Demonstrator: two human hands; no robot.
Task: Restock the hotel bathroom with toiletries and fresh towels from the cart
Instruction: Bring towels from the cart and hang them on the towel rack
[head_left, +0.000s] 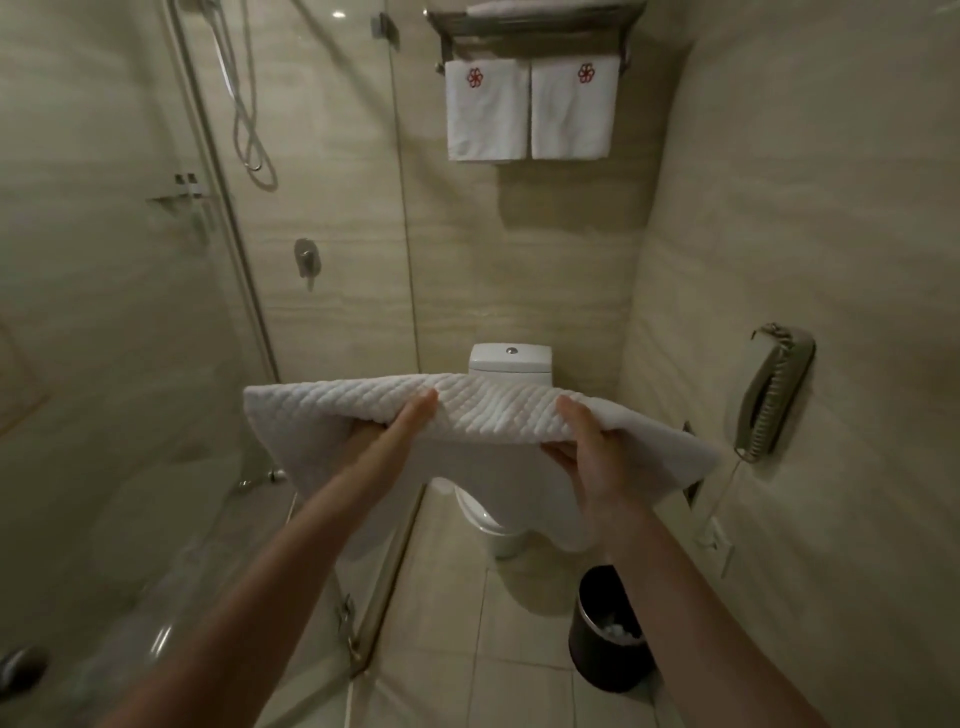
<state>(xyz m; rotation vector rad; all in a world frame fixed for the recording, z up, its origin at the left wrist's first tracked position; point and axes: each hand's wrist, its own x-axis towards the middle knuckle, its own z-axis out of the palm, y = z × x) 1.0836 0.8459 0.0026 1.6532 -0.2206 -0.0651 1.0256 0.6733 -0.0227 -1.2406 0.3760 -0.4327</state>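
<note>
A white folded towel (483, 410) with a ribbed weave is held out in front of me at chest height, above the toilet. My left hand (400, 426) grips its near edge left of centre, thumb on top and fingers hidden beneath. My right hand (592, 441) grips the near edge on the right in the same way. High on the back wall a metal towel rack (535, 31) carries two white hanging towels (488, 109) with red flower logos and a folded towel on its top shelf.
The white toilet (510, 358) stands against the back wall, mostly hidden by the towel. A glass shower enclosure (311, 260) fills the left side. A black waste bin (608, 629) sits on the floor at right, below a wall phone (774, 389).
</note>
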